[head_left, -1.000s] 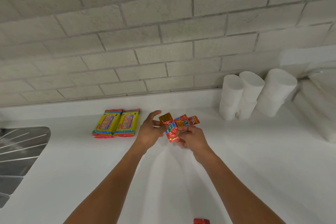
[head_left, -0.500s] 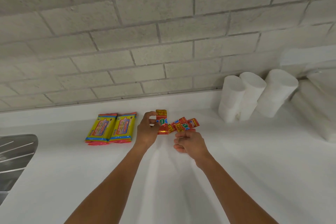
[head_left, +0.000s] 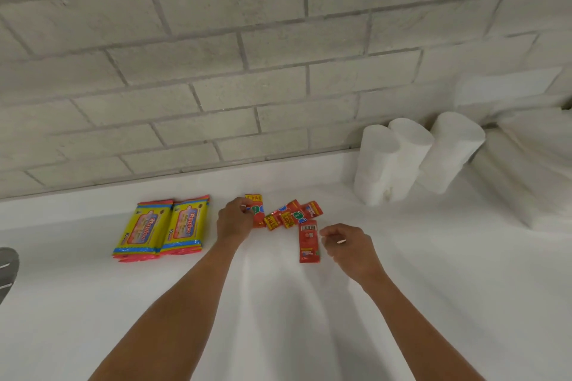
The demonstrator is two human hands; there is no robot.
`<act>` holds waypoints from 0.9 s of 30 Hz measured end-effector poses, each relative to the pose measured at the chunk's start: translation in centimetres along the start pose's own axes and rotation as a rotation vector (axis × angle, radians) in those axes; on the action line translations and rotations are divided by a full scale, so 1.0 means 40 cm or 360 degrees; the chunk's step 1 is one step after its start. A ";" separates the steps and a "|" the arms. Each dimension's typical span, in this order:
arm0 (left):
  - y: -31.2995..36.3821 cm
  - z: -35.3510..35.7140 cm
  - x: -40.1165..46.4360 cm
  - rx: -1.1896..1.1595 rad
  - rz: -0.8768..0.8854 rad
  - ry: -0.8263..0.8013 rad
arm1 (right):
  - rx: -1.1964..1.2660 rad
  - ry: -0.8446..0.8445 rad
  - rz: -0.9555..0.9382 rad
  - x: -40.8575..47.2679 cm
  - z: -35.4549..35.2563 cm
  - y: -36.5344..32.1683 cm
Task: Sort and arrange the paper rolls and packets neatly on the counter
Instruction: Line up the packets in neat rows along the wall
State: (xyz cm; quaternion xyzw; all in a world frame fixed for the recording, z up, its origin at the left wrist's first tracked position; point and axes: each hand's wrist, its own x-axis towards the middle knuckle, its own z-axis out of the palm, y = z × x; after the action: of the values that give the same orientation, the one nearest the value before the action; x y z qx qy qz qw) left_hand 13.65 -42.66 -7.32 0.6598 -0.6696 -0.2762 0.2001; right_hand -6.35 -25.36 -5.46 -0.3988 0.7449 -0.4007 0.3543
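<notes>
My left hand [head_left: 233, 219] pinches a small red packet [head_left: 257, 212] standing on end on the white counter [head_left: 278, 303]. Right of it lies a loose cluster of small red packets [head_left: 291, 215]. One red packet [head_left: 309, 241] lies flat, barcode side up, just left of my right hand [head_left: 346, 246], whose fingers are curled beside it; whether they touch it I cannot tell. Two yellow packets [head_left: 164, 227] lie side by side on the left. Three white paper rolls [head_left: 411, 155] stand against the wall at the right.
A grey tiled wall [head_left: 247, 56] backs the counter. More white paper rolls or packs [head_left: 526, 179] lie at the far right. The corner of a metal sink drainer [head_left: 7, 263] shows at the left edge.
My left hand moved a red packet left and stood it beside the cluster. A red packet now lies flat, barcode up, next to my right hand, which shifted right.
</notes>
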 end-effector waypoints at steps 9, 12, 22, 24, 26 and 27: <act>0.007 0.023 0.001 0.0297 0.0121 0.0058 | -0.0098 -0.0012 -0.0001 -0.014 -0.019 0.040; 0.011 0.018 -0.016 0.0251 0.0143 0.0061 | -0.0107 -0.0018 -0.0010 -0.021 -0.024 0.050; 0.004 -0.012 -0.183 0.0098 0.0307 0.0014 | -0.0232 -0.0228 -0.0102 -0.105 -0.037 0.069; -0.002 -0.012 -0.228 0.0114 0.0318 0.0001 | -0.0221 -0.0266 -0.0107 -0.133 -0.041 0.073; -0.005 -0.012 -0.271 0.0117 0.0325 -0.0001 | -0.0234 -0.0286 -0.0127 -0.156 -0.045 0.077; -0.005 -0.013 -0.297 0.0112 0.0332 -0.0004 | -0.0262 -0.0305 -0.0146 -0.172 -0.049 0.078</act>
State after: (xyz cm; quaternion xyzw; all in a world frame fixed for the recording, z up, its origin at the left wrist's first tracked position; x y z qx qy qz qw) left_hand 14.73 -30.92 -5.91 0.5929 -0.7440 -0.2310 0.2037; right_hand -6.02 -17.58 -5.94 -0.4967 0.7190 -0.3142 0.3711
